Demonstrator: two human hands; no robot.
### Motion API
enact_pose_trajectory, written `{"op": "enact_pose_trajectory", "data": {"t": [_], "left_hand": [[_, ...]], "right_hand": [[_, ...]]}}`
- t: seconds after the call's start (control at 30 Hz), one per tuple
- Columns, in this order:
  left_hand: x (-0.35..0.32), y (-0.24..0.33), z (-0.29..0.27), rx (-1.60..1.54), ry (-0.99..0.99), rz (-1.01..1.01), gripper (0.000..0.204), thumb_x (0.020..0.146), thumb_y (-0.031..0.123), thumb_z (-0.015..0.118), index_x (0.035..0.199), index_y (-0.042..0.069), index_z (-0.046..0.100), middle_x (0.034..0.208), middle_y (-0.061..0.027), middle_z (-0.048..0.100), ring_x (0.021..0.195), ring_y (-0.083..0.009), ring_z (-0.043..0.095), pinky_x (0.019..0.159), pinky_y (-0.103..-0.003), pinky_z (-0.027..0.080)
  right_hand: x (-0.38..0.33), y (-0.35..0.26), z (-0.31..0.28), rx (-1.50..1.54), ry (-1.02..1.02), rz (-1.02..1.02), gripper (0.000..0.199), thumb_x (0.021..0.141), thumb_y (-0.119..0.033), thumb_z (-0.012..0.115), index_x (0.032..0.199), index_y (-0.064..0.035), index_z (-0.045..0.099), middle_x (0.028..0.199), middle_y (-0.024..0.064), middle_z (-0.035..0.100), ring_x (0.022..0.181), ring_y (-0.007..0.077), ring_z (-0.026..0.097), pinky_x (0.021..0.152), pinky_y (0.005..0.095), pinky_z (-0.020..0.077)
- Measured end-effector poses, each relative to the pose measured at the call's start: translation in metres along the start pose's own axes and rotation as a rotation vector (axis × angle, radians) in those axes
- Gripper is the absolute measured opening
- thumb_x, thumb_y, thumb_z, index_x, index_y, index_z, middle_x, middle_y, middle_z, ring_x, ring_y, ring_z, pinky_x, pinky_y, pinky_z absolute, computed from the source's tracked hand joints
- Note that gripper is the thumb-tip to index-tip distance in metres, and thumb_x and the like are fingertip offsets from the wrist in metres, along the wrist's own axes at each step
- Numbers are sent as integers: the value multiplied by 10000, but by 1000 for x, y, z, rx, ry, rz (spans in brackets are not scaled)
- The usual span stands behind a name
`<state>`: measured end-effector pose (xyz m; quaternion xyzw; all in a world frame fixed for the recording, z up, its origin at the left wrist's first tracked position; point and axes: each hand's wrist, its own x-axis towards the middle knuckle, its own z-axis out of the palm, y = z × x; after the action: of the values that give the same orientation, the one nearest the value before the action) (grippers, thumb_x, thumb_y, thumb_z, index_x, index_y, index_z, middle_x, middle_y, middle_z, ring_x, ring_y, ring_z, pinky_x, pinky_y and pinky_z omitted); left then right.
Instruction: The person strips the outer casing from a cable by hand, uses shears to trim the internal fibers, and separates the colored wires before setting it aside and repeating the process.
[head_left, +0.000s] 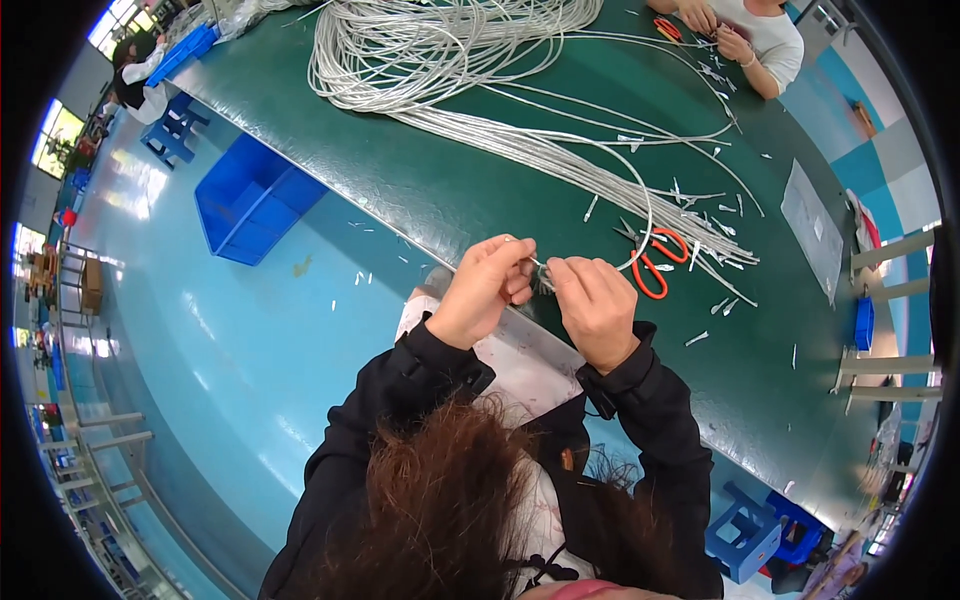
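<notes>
My left hand (487,287) is closed in a pinch on the thin end of a cable, just off the table's near edge. Close beside it, my right hand (594,308) grips the same grey-white cable (648,195), which loops from my fingers back up to the bundle. Some frayed strands show between the two hands; the fingertips partly hide them. The long bundle of grey-white cables (570,165) lies across the green table, its ends fanned out to the right. Scissors with orange-red handles (652,275) rest on the table just right of my right hand, blades apart.
On the green table (730,390) lie scattered white scraps (697,339) and a clear plastic sheet (812,230). Across it, another person's hands (725,35) work beside orange-handled pliers (667,29). A blue bin (250,200) stands on the floor at left; blue stools (745,535) stand lower right.
</notes>
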<state>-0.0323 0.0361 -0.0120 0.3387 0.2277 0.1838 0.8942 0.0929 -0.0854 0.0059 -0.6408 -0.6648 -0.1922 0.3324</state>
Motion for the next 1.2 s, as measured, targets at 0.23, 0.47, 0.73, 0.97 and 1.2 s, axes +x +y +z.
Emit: {"op": "enact_pose_trajectory", "data": {"t": [0.23, 0.47, 0.73, 0.97, 1.2], "left_hand": [[-19, 42, 18, 1294, 219, 1109, 87, 850, 98, 639, 918, 53, 607, 914, -57, 578, 721, -212, 547, 668, -318, 436], [-14, 43, 3, 1588, -146, 1049, 96, 786, 60, 672, 872, 40, 633, 813, -73, 610, 825, -302, 570, 747, -399, 443], [-8, 55, -12, 1230, -431, 540, 164, 911, 148, 551, 839, 8, 594, 635, -100, 613, 585, -246, 617, 551, -335, 477], [-21, 48, -19, 682, -256, 191, 172, 971, 136, 511, 978, -11, 600, 814, -67, 664, 731, -108, 622, 676, -244, 504], [-10, 23, -2, 495, -104, 290, 171, 936, 132, 585, 1003, -24, 606, 864, -50, 654, 777, -69, 594, 679, -205, 476]], "right_hand": [[5, 0, -13, 615, -101, 585, 75, 848, -10, 610, 905, 25, 644, 771, 86, 630, 665, 155, 607, 593, 255, 459], [11, 1, -5, 938, -259, 742, 109, 898, -42, 578, 925, 40, 644, 723, 39, 618, 670, 77, 566, 589, 206, 423], [-2, -6, -21, 543, -244, 491, 104, 896, -20, 570, 934, 60, 625, 802, 81, 626, 668, 124, 574, 604, 241, 440], [18, -10, -5, 770, -307, 626, 118, 902, -41, 564, 929, 50, 634, 755, 59, 622, 672, 105, 577, 604, 235, 442], [3, 0, -7, 859, -262, 747, 73, 865, -9, 604, 911, 40, 633, 760, 65, 625, 689, 127, 591, 592, 233, 439]]}}
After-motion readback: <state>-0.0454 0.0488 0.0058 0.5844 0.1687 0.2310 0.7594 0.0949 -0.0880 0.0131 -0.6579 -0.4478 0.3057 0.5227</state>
